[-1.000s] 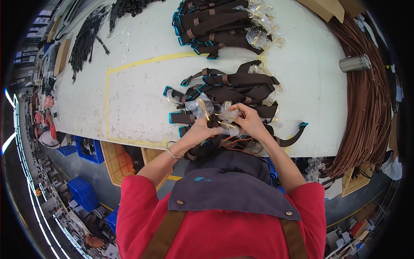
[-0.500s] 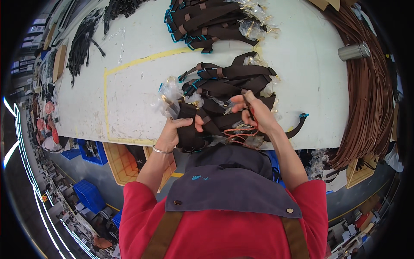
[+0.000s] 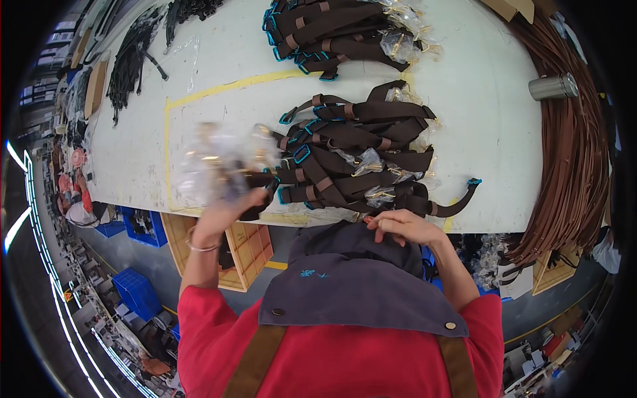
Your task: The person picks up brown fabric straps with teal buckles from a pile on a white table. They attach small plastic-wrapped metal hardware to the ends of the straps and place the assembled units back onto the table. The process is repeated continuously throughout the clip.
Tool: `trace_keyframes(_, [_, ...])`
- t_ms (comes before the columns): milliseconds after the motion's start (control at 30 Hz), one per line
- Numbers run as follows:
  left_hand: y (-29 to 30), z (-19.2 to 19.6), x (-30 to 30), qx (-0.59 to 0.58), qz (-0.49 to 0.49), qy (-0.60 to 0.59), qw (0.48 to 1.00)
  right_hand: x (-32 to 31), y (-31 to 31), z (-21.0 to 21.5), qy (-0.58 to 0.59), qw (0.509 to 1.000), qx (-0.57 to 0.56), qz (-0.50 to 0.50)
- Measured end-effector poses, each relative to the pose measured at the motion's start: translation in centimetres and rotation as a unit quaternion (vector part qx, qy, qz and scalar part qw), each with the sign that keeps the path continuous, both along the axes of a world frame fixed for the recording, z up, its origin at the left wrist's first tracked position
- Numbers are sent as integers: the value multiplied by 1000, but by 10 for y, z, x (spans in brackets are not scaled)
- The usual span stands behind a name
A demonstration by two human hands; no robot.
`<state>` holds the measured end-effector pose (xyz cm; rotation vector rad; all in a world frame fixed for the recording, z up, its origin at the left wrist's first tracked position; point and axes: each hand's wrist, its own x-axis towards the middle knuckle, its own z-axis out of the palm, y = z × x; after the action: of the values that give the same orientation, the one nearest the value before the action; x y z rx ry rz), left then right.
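My left hand (image 3: 229,211), smeared by motion, is closed on a bundle of dark brown webbing straps (image 3: 257,180) near the table's front edge. Clear plastic-wrapped gold hardware (image 3: 215,159) on the bundle is blurred. Close to the table edge, in front of the apron, my right hand (image 3: 406,227) has its fingers bent round a small red item (image 3: 369,219); most of it is hidden. Just beyond the hands lies a pile of dark brown straps (image 3: 358,149) with blue buckles and plastic-wrapped metal ends.
Another strap pile (image 3: 332,33) lies farther back. Long brown strips (image 3: 564,152) hang over the table's right end beside a metal cylinder (image 3: 553,87). Black straps (image 3: 133,66) lie at the far left. Below the edge stand an orange crate (image 3: 249,255) and a blue crate (image 3: 136,295).
My left hand has carried the strap bundle leftward, away from the pile. My right hand has drawn back from over the straps to the table edge; the orange-red loops beneath it are no longer seen.
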<state>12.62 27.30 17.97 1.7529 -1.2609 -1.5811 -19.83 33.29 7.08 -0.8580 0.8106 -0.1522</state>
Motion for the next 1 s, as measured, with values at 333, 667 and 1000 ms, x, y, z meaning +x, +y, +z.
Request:
trace_keyframes(333, [44,-153,-124,-420,-482,-291,712,-48,27,10,44,990,48,-126])
trace_keyframes(667, [-12,-89,-59,218,-98,420,876,-25,-23,22,-117,889,-12,-442])
trace_keyframes(1000, [-32,-81,-47,99,-16,496,863,7,-46,-18,-39,993,36,-108])
